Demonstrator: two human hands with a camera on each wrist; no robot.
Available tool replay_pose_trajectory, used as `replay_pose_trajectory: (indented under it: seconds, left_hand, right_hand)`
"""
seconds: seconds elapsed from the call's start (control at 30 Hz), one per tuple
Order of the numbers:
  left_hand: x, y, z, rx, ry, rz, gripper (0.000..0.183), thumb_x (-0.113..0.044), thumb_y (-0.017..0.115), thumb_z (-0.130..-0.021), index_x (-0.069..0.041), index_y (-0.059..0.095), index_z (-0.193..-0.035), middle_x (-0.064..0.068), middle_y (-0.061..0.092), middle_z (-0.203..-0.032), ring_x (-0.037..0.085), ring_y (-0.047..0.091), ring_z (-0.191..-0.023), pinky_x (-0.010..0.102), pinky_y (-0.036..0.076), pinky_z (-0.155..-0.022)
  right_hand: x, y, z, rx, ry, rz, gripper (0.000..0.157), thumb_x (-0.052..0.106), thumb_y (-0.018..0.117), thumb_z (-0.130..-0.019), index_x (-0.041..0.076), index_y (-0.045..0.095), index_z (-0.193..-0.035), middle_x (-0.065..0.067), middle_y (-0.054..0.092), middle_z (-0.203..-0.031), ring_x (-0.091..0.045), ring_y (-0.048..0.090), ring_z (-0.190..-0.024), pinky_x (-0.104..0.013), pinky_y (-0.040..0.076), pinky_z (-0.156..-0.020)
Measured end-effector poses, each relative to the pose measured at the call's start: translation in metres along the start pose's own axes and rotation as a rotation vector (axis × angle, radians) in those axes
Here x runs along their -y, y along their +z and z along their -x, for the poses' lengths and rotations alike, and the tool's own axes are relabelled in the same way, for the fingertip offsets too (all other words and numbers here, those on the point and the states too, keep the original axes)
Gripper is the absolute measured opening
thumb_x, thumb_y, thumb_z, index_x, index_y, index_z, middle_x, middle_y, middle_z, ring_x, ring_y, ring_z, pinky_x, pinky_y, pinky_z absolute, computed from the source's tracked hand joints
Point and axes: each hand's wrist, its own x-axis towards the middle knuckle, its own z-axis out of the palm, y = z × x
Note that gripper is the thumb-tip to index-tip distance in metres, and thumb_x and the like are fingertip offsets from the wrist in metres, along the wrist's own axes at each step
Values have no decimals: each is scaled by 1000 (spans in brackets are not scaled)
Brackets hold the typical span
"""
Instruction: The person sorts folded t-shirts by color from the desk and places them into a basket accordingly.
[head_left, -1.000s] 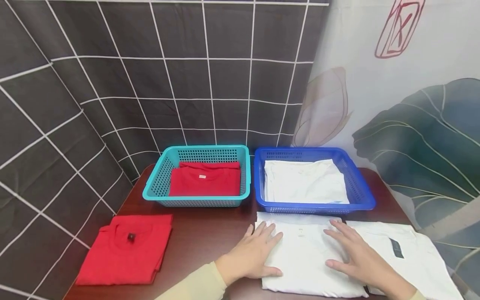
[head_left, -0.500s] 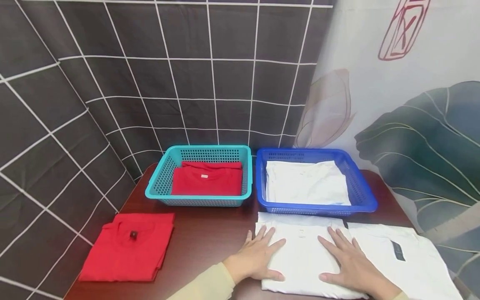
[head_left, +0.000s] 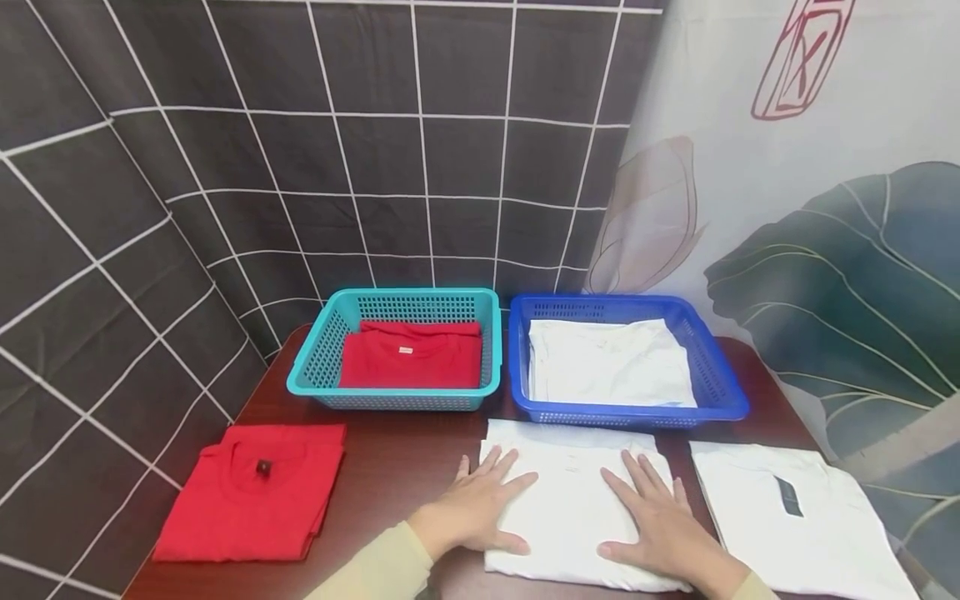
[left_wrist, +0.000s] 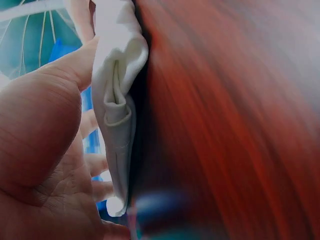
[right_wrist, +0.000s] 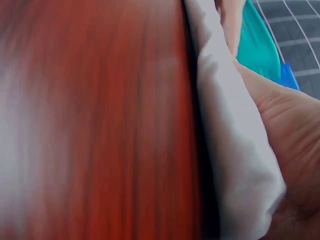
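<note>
A folded white shirt (head_left: pixel 564 508) lies flat on the table in front of the blue basket. My left hand (head_left: pixel 480 504) rests spread on its left side, fingers straight and pointing away from me. On the right side my right hand (head_left: pixel 656 517) lies the same way, palm down with its fingers spread. The left wrist view shows the layered folded edge of the white shirt (left_wrist: pixel 117 100) beside the thumb (left_wrist: pixel 75 65). In the right wrist view, a rounded fold of the white shirt (right_wrist: pixel 230 125) runs along the table next to the right hand (right_wrist: pixel 290 130).
A blue basket (head_left: pixel 720 404) holds folded white clothing, and a teal basket (head_left: pixel 397 402) to its left holds folded red clothing. Another folded white shirt (head_left: pixel 832 533) with a dark label lies at right. At left is a folded red shirt (head_left: pixel 251 508) on the brown table (head_left: pixel 382 475).
Both hands have slid to the left, and the folded white shirt has moved left with them, opening a gap to the white shirt on the right. The right hand had first settled onto it.
</note>
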Motion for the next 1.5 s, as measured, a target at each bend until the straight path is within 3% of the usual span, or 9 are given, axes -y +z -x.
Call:
replay_pose_trajectory:
  seconds: [0.37,0.63,1.27,1.4,1.5]
  left_hand:
    - [43,-7,27,43,-64,92,91,-71,68,-69,-41,33,-148,2,20,-159,29,10,-146,72,19,-103]
    - [65,-8,45,18,-73,119,92,-69,70,-68,-38,36,-148,4,23,-158,32,13,-145,73,20,-102]
    - [74,-9,53,-19,-61,156,92,-67,73,-67,-36,38,-147,5,24,-157,33,14,-145,74,19,-101]
    - [73,-9,54,-32,-61,173,89,-65,72,-70,-35,40,-147,6,26,-157,34,15,-145,73,18,-102]
    - [73,-10,56,-87,-73,208,81,-58,72,-75,-31,43,-145,9,28,-155,35,18,-143,70,20,-104]
  right_hand:
    - [47,9,-26,119,18,-25,104,83,55,-68,14,43,-145,-25,21,-154,-47,14,-141,-80,16,-94]
    - [69,19,-39,146,12,-65,102,79,60,-69,16,39,-147,-22,17,-156,-43,8,-143,-79,13,-97]
    - [75,27,-42,136,17,-64,101,79,59,-70,20,38,-148,-19,16,-157,-41,7,-144,-77,14,-99]
    - [70,24,-39,96,-23,-92,97,78,58,-73,18,41,-147,-21,19,-156,-42,10,-144,-77,16,-98]
    - [62,17,-35,27,-47,-154,91,72,62,-75,15,46,-144,-24,21,-154,-45,16,-141,-76,17,-99]
